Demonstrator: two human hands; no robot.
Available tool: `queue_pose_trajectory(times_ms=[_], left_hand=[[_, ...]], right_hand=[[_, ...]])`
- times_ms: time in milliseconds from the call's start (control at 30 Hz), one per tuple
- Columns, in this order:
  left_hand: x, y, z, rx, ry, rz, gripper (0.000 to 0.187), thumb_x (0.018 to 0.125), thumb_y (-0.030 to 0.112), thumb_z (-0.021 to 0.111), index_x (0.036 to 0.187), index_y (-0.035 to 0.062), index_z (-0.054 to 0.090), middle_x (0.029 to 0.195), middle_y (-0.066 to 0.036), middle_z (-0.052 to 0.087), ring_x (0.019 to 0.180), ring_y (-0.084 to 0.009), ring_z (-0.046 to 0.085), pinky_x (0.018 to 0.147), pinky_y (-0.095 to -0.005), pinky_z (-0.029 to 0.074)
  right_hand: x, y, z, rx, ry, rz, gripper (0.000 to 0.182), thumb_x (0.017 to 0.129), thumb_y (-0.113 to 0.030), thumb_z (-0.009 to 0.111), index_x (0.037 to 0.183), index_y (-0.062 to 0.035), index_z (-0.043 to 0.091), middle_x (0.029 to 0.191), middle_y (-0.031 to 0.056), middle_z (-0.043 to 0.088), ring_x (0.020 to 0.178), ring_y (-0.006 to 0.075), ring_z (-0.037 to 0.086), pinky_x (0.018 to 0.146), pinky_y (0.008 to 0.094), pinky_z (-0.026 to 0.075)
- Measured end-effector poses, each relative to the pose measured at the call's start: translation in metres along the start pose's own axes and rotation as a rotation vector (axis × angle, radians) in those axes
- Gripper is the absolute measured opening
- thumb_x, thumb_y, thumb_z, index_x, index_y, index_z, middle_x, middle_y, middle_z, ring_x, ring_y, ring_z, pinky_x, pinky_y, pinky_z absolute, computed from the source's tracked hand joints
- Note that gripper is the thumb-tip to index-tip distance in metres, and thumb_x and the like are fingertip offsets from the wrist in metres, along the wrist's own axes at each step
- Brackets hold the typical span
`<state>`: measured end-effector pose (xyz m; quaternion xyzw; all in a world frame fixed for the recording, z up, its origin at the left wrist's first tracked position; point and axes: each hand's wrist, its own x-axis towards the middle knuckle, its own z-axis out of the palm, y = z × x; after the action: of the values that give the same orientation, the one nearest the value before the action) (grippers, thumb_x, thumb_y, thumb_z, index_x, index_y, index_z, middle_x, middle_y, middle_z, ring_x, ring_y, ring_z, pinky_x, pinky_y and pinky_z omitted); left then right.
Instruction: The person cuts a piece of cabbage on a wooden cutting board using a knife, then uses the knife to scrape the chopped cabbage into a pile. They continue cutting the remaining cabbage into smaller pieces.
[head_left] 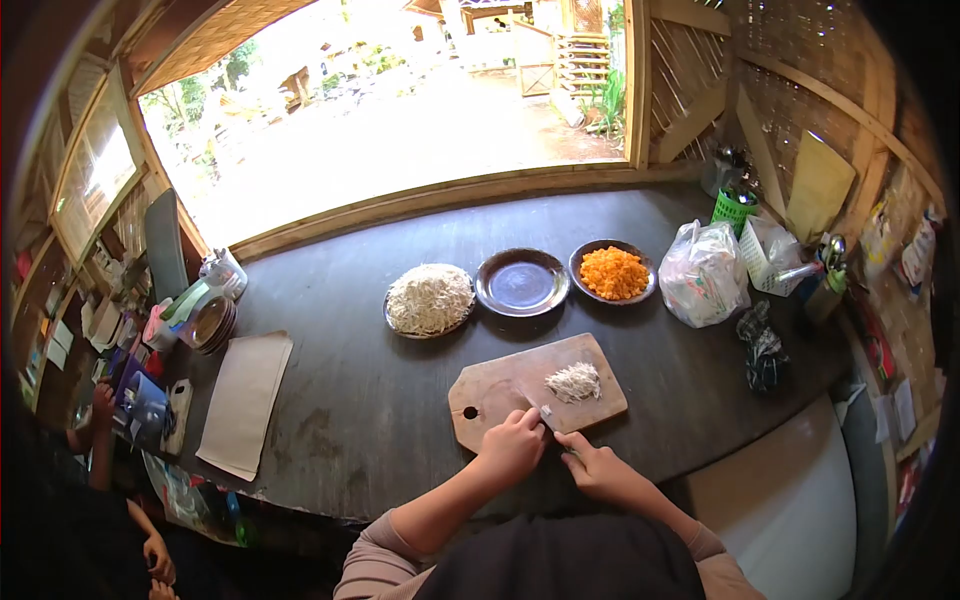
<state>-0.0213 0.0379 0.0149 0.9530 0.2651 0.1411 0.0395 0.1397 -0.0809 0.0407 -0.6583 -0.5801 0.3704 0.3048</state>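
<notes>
A wooden cutting board [500, 390] with a hole at its left end lies near the table's front edge. My right hand [600, 470] is closed round the handle of a knife [549, 420], whose blade points away from me over the board. Curled on the board just left of the blade is my left hand [512, 443]; whatever its fingers hold is hidden. By its fingertips, a small white piece [546, 410] shows against the blade. A small heap of white shreds [574, 382] sits on the board's right part.
Behind the board stand a plate of white shreds [430, 298], a bare dark plate [522, 282] and a plate of orange diced pieces [614, 274]. A plastic bag [703, 274] is at right, brown paper sheets [245, 400] at left. Another person's hand [158, 558] shows lower left.
</notes>
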Motion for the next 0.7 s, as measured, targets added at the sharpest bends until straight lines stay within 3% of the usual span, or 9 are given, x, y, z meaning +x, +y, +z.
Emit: queue_pose_trajectory(times_ms=[100,233,333,400,700], left_hand=[[-0.001,0.002,-0.004,-0.006,-0.003,0.007,0.018,0.083,0.021,0.066,0.096,0.0101,0.068,0.104,-0.002,0.059,0.097,-0.0204,0.059,0.075,-0.0315,0.054],[0.000,0.002,-0.004,-0.019,-0.012,-0.014,0.018,0.083,0.022,0.066,0.097,0.0098,0.068,0.103,-0.001,0.059,0.097,-0.0202,0.059,0.075,-0.0315,0.054],[0.000,0.002,-0.003,-0.016,-0.012,-0.014,0.018,0.083,0.022,0.066,0.096,0.0095,0.069,0.103,-0.002,0.059,0.097,-0.0204,0.059,0.075,-0.0316,0.054],[0.000,0.003,-0.002,-0.016,-0.011,-0.007,0.018,0.083,0.021,0.066,0.096,0.0093,0.069,0.103,-0.002,0.059,0.097,-0.0206,0.059,0.075,-0.0317,0.054],[-0.002,0.003,0.002,-0.014,0.002,-0.011,0.017,0.083,0.021,0.065,0.096,0.0101,0.069,0.107,-0.002,0.060,0.100,-0.0204,0.059,0.077,-0.0322,0.055]], right_hand=[[-0.014,-0.016,-0.016,0.048,-0.083,0.132,0.037,0.099,-0.021,0.050,0.134,-0.0102,0.048,0.110,0.0298,0.064,0.102,0.0505,0.059,0.089,0.0500,0.047],[-0.017,0.001,-0.008,0.058,-0.009,0.025,0.037,0.099,-0.022,0.051,0.133,-0.0106,0.048,0.109,0.0295,0.064,0.103,0.0502,0.058,0.089,0.0485,0.047],[-0.014,-0.003,-0.005,0.029,0.032,-0.026,0.036,0.098,-0.022,0.052,0.133,-0.0121,0.049,0.100,0.0307,0.065,0.096,0.0501,0.061,0.085,0.0501,0.048],[-0.011,-0.013,-0.008,-0.038,-0.010,0.050,0.034,0.098,-0.020,0.051,0.131,-0.0107,0.049,0.090,0.0306,0.064,0.086,0.0499,0.062,0.076,0.0547,0.049],[0.013,0.003,0.010,-0.034,0.080,-0.021,0.033,0.098,-0.021,0.052,0.131,-0.0142,0.051,0.089,0.0303,0.065,0.084,0.0494,0.063,0.072,0.0522,0.049]])
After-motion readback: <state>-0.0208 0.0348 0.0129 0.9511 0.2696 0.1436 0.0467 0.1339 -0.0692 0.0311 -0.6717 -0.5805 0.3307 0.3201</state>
